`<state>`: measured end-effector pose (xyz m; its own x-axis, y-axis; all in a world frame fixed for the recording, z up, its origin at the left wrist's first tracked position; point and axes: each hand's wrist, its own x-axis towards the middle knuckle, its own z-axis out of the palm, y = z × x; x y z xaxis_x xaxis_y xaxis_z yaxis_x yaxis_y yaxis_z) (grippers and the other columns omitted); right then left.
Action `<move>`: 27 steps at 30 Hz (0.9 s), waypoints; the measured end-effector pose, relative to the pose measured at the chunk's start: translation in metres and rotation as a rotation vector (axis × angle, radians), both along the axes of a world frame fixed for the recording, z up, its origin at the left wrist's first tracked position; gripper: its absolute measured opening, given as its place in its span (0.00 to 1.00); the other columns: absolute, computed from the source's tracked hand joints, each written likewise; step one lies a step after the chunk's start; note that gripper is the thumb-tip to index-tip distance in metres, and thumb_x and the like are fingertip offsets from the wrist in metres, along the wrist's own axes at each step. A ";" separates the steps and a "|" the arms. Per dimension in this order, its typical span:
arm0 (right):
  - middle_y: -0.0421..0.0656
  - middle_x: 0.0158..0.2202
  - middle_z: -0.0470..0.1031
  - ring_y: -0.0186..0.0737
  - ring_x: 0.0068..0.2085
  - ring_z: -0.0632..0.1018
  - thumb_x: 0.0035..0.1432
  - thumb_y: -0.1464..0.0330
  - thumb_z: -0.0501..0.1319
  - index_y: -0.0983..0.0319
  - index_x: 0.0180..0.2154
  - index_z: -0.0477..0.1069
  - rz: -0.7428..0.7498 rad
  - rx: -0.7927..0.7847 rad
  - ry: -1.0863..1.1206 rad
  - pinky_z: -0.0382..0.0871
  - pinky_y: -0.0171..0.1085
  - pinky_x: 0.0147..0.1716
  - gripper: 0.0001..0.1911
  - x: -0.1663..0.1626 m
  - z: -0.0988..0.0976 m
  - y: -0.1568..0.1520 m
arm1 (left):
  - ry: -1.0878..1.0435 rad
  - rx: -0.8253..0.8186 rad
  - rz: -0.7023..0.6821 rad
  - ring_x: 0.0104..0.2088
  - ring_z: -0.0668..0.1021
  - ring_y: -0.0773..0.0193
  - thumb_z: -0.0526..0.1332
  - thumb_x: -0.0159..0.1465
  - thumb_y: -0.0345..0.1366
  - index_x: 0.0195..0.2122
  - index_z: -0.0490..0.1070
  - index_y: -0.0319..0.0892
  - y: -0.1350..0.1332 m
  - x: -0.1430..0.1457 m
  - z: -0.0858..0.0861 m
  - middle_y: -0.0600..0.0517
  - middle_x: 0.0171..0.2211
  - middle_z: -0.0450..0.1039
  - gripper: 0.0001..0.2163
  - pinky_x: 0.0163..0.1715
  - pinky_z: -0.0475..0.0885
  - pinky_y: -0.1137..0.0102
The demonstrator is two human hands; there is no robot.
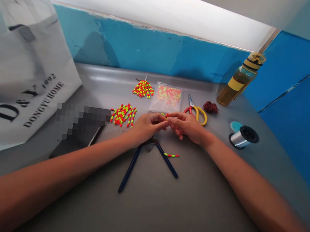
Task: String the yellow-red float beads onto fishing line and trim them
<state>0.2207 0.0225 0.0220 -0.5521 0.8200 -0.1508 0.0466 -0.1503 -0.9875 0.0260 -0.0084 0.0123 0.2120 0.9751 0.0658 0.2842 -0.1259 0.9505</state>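
My left hand and my right hand meet over the middle of the grey table, fingertips pinched together on a small red and yellow-green float bead. Below the hands lies a dark blue tool with two long handles spread apart. A short string of beads rests beside its right handle. A pile of the same beads lies left of my left hand.
A second bead bunch and a clear bag of beads lie behind. Yellow-handled scissors, a dark red thread bundle, a spool of clear line and a bottle stand right. A white bag fills the left.
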 end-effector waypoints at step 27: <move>0.39 0.30 0.75 0.30 0.29 0.73 0.49 0.65 0.74 0.64 0.34 0.76 -0.043 -0.212 0.139 0.69 0.30 0.28 0.13 0.005 0.000 0.009 | 0.063 -0.005 -0.043 0.23 0.66 0.67 0.63 0.60 0.55 0.31 0.79 0.41 0.004 -0.001 0.000 0.54 0.22 0.69 0.20 0.22 0.58 0.72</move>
<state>0.2256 0.0319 0.0219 -0.5452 0.8012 -0.2466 -0.0983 -0.3533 -0.9303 0.0249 -0.0039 0.0127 0.2575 0.9651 0.0465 0.3377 -0.1350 0.9315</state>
